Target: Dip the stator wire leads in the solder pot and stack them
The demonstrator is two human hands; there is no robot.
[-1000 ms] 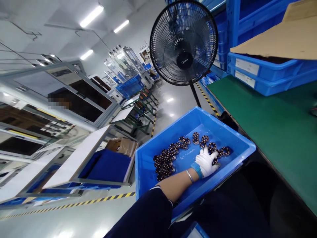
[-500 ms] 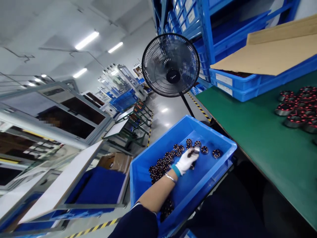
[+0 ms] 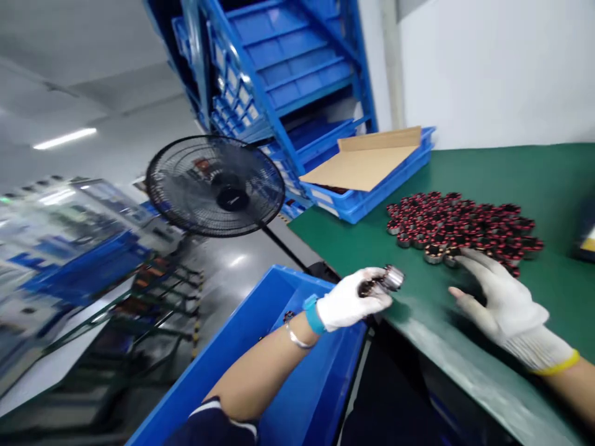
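Note:
My left hand point(image 3: 356, 299), in a white glove with a teal cuff, is closed around metal ring-shaped coil cores point(image 3: 393, 278) above the near edge of the green table point(image 3: 465, 347). To its right, my right hand point(image 3: 497, 303), in a white glove with a yellow hem, has its fingers spread over the table. Its fingertips are beside a pile of red-wound coil cores point(image 3: 460, 226). Below my left arm is a deep blue bin point(image 3: 297, 378), with a few dark cores point(image 3: 289, 316) partly showing inside.
A standing black fan point(image 3: 216, 186) is beyond the bin. Blue trays with cardboard point(image 3: 367, 164) on top sit at the table's far left end. Blue shelving point(image 3: 279, 68) rises behind them. A dark object point(image 3: 586, 232) is at the right edge.
The view has swung to the right. My left hand has come up out of the blue bin with cores and is now by the table edge. My right hand has come into view.

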